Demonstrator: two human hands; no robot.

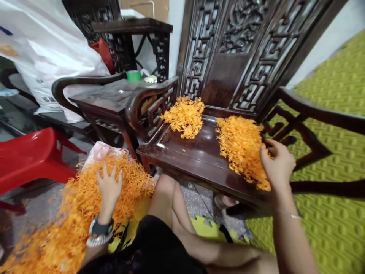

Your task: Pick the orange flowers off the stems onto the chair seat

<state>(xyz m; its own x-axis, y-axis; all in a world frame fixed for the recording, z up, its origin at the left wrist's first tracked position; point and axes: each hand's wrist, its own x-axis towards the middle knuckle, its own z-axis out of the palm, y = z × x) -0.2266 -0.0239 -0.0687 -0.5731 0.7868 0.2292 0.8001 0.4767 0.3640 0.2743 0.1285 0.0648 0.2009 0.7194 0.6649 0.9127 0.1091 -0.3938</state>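
My left hand lies with its fingers spread on a large heap of thin orange stems and small flower-like pieces. This loose heap spreads over my left side and down towards the floor. At the right end of the wooden chair seat, my right hand has its fingers curled at the edge of a dense orange pile. Whatever lies between its thumb and fingers is hidden. A smaller orange bunch sits farther left on the same seat, apart from both hands.
The dark carved wooden chair stands in front of me, beside a side table holding green tape. To the left are a red plastic stool and a big white bag. Yellow-green foam mats are at right.
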